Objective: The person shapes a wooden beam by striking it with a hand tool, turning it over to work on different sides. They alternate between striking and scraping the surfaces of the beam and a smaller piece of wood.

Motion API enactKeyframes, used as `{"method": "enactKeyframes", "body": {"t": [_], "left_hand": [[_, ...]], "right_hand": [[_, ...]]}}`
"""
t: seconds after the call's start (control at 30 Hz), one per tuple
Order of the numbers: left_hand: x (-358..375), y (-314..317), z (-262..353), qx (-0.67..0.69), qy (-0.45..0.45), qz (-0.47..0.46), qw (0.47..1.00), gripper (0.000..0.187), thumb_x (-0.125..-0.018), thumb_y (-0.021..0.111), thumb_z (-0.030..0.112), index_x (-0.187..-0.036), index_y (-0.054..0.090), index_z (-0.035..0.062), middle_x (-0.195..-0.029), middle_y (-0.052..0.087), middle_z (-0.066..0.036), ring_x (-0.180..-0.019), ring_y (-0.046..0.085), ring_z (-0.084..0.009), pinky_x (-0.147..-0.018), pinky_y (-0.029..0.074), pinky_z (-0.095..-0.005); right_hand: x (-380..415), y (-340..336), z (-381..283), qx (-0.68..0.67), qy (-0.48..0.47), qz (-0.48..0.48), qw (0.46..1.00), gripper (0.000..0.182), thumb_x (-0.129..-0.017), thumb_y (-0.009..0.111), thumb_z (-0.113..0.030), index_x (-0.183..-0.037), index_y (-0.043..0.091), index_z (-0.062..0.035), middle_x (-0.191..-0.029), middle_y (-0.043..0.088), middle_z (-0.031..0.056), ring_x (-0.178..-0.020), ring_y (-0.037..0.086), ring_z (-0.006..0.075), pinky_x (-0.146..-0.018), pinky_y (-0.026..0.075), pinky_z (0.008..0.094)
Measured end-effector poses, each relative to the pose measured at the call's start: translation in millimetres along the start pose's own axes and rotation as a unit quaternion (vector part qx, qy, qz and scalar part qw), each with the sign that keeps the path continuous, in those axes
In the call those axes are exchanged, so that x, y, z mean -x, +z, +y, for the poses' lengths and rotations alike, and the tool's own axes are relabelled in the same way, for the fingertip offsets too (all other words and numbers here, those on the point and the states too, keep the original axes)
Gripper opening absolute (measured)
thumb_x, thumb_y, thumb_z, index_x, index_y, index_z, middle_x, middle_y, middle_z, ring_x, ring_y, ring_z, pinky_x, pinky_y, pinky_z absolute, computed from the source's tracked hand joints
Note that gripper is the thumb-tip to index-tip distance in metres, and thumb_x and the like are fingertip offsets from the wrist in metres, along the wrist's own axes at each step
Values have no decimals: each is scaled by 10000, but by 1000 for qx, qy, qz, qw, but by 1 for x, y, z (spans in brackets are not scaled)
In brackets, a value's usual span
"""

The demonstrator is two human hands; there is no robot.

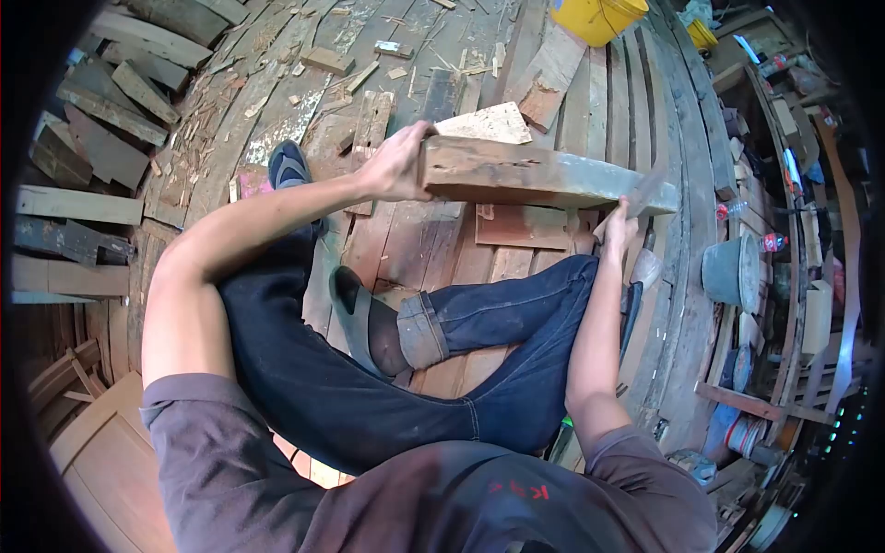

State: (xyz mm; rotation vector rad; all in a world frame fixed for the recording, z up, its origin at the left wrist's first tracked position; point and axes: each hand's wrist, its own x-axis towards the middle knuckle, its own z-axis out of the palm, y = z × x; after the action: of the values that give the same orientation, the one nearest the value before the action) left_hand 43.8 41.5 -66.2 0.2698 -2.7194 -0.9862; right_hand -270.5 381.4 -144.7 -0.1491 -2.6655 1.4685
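A thick, weathered wooden beam (525, 170) is held across in front of me, above the floor. Around its left end, the fingers of my left hand (398, 166) are closed. My right hand (619, 228) is closed on a flat, blade-like tool (643, 193), which crosses the beam near its right end. Blur and the grip hide the tool's exact kind. Behind the beam is a pale, rough wood piece (486, 123), and below it lies a reddish-brown board (523, 227).
Wood chips and offcuts (327, 61) litter the plank floor (406, 241). Stacked timber (111, 111) stands at the left. A yellow bucket (599, 18) is at the top, and a grey bucket (730, 272) and cluttered shelving (784, 184) are at the right.
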Motion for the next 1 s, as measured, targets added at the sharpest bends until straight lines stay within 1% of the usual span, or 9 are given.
{"method": "enactKeyframes", "body": {"t": [0.13, 0.33, 0.4, 0.57, 0.63, 0.7, 0.77, 0.83, 1.0], "left_hand": [[-17, 13, 19, 36, 26, 27, 999, 932, -564, 897, 248, -1304, 372, 37, -1232, 515, -223, -1187, 513, -395, -1041, 426, -455], [-13, 35, -13, 46, 13, -9, 999, 925, -578, 903, 255, -1294, 369, 16, -1262, 511, -239, -1220, 498, -398, -1063, 410, -449], [-16, 27, -18, 80, 0, -53, 995, 943, -584, 911, 286, -1294, 370, -16, -1251, 524, -261, -1222, 506, -401, -1054, 413, -449], [-27, 23, -70, 103, -46, -179, 977, 942, -640, 894, 238, -1375, 361, -12, -1287, 552, -223, -1247, 532, -335, -1053, 437, -407], [-29, 9, -67, 84, -179, -299, 934, 762, -742, 824, 176, -1377, 438, 6, -1334, 558, -210, -1238, 553, -306, -1038, 452, -395], [-26, 15, -85, 162, -241, -291, 912, 582, -825, 768, 220, -1309, 529, 2, -1274, 618, -188, -1177, 602, -285, -1013, 475, -387], [-22, 18, -92, 72, -140, -254, 954, 534, -862, 737, 281, -1279, 559, 0, -1220, 652, -174, -1118, 636, -280, -979, 499, -382], [-18, 20, -88, -6, -41, -208, 977, 529, -886, 711, 367, -1247, 583, 3, -1135, 693, -153, -1034, 672, -298, -907, 533, -392], [-26, 24, -68, -68, -10, -170, 983, 507, -863, 714, 439, -1187, 609, 64, -1083, 700, -137, -978, 669, -350, -828, 537, -442]], "right_hand": [[-8, -8, 1, -119, 83, 0, 989, 741, -867, 655, -537, -1157, 570, 139, -1075, 667, 224, -968, 661, 305, -853, 510, 414], [7, -9, -13, -112, 73, -21, 991, 618, -879, 675, -473, -1090, 613, 105, -929, 663, 141, -807, 641, 225, -738, 510, 387], [12, -6, -17, -89, 28, -5, 996, 521, -885, 689, -429, -1011, 653, 76, -861, 652, 92, -744, 612, 178, -677, 499, 360], [11, -5, -16, -115, 53, -31, 991, 530, -890, 693, -413, -1063, 640, 85, -913, 667, 97, -769, 617, 173, -702, 500, 350], [9, -2, -13, -106, 39, -9, 994, 533, -887, 697, -401, -1093, 635, 87, -938, 670, 96, -794, 619, 179, -726, 499, 355], [6, -2, -10, -116, 45, -17, 992, 547, -882, 698, -404, -1110, 634, 89, -968, 674, 105, -824, 623, 191, -751, 499, 363], [2, 1, -6, -107, 34, -6, 994, 566, -873, 700, -407, -1129, 629, 93, -1021, 677, 126, -880, 629, 209, -787, 499, 377], [4, -1, -10, -116, 55, -46, 991, 656, -876, 680, -431, -1258, 581, 93, -1213, 632, 146, -1075, 593, 221, -934, 449, 353], [5, -2, -11, -67, 67, -26, 995, 668, -875, 676, -448, -1223, 593, 116, -1166, 648, 160, -1024, 610, 235, -901, 466, 370]]}}
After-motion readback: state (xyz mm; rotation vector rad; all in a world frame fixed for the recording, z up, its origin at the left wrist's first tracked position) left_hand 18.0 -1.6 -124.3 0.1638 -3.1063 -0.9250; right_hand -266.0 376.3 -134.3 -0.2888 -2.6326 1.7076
